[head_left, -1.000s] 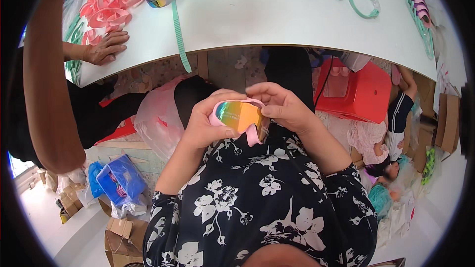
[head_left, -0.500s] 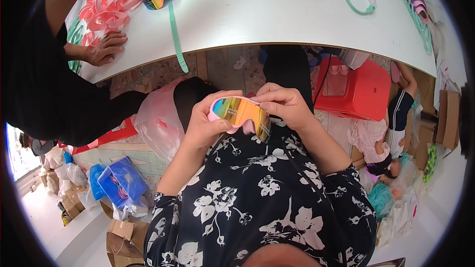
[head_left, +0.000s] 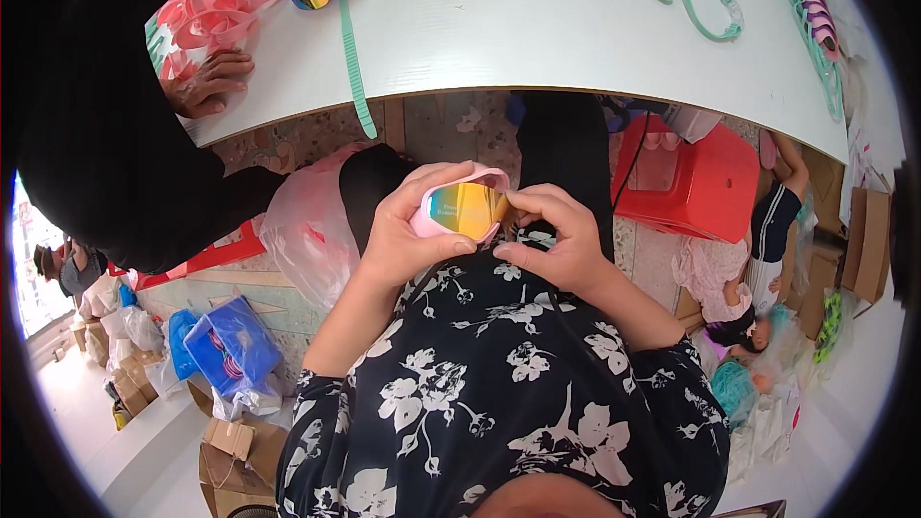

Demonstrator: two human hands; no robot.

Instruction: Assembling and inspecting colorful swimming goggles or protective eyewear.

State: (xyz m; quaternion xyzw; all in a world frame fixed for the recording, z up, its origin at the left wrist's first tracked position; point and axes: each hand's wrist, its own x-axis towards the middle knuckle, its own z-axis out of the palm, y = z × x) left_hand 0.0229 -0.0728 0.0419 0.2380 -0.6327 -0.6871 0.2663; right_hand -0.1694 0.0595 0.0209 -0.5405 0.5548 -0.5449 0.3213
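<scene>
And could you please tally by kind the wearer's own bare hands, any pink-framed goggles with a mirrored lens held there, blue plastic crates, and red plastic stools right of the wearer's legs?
Bare hands, left hand and right hand: 2
Pink-framed mirrored goggles: 1
Blue plastic crate: 1
Red plastic stool: 1
Total: 5
</scene>
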